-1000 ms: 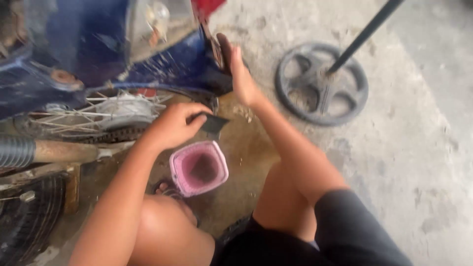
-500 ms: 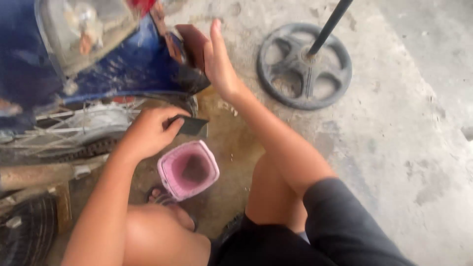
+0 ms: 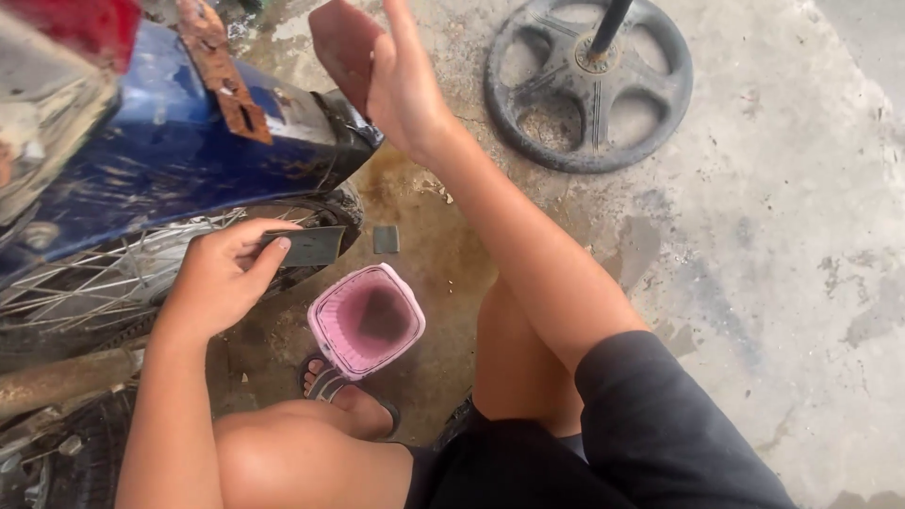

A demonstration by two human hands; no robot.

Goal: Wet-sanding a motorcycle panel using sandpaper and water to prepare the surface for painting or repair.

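Observation:
I squat beside a blue motorcycle's rear end (image 3: 170,160). My left hand (image 3: 222,273) pinches a flat dark rubber strip (image 3: 306,245) close to the spoked rear wheel (image 3: 113,273). My right hand (image 3: 401,80) is raised with fingers apart, its palm against a brownish mudflap (image 3: 341,42) hanging off the rear fender. A pink square tub (image 3: 366,319) with dark liquid inside stands on the ground between my knees. A small dark square patch (image 3: 386,239) lies on the wet concrete just beyond the tub.
A dark round wheel-shaped base (image 3: 589,85) with an upright pole stands at the top right. My sandalled foot (image 3: 344,396) rests next to the tub. A rusty exhaust pipe (image 3: 66,377) and another tyre (image 3: 57,462) are at the lower left. Stained concrete extends to the right.
My head has come closer and lower, so everything looks larger. My right hand has lifted higher on the mudflap. My left hand still holds the rubber strip near the wheel.

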